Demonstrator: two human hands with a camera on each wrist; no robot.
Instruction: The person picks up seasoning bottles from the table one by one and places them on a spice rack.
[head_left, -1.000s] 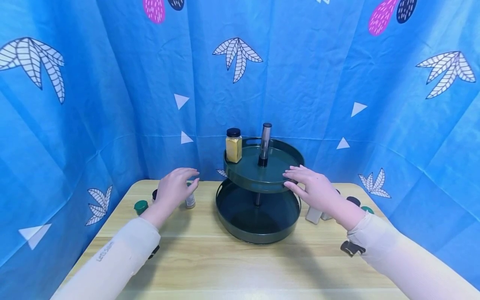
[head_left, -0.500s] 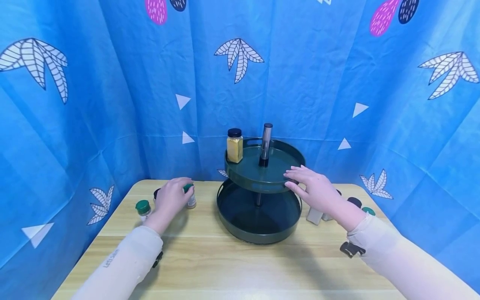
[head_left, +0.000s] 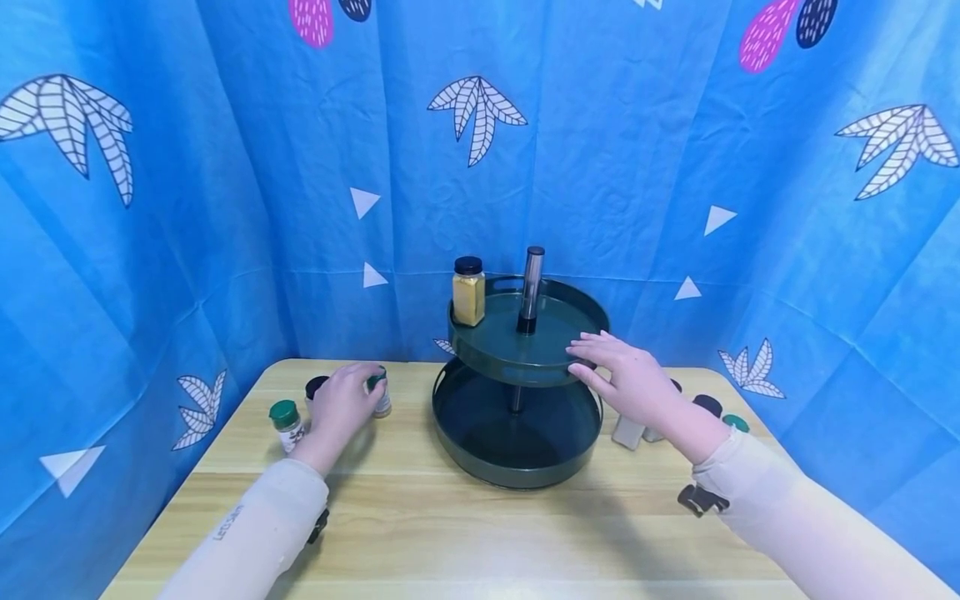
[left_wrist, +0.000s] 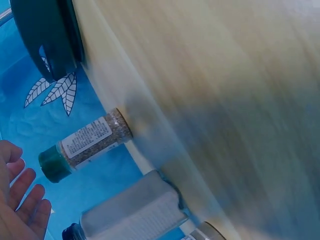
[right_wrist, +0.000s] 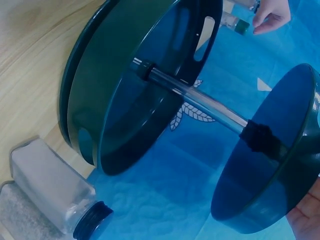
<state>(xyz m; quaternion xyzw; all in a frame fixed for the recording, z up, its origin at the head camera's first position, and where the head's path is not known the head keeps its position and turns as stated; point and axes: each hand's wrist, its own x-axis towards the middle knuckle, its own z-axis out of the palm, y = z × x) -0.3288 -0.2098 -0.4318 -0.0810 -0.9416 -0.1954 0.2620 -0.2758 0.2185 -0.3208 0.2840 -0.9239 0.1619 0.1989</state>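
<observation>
I have my left hand [head_left: 345,400] just beside the green-capped bottle [left_wrist: 122,125], its fingers loose and a gap showing between them and the cap [left_wrist: 55,164], so nothing is gripped on that side. My right hand [head_left: 630,379] lies with fingers extended at the upper rim of the two-tier stand [head_left: 517,372]; it isn't curled round anything, and I can't tell how firmly it touches. The two hands are well apart. The bottle stands upright on the surface [head_left: 420,533], left of the stand, near the back edge. I expect it to be light and stiff; glass or plastic I can't make out, so I'd treat it as fragile. Its smooth sides could slip, and it looks narrow enough to tip if nudged. I'd pinch the body across the label [left_wrist: 87,137], thumb opposite fingers, keeping clear of the pale container [left_wrist: 135,210] nearby.
</observation>
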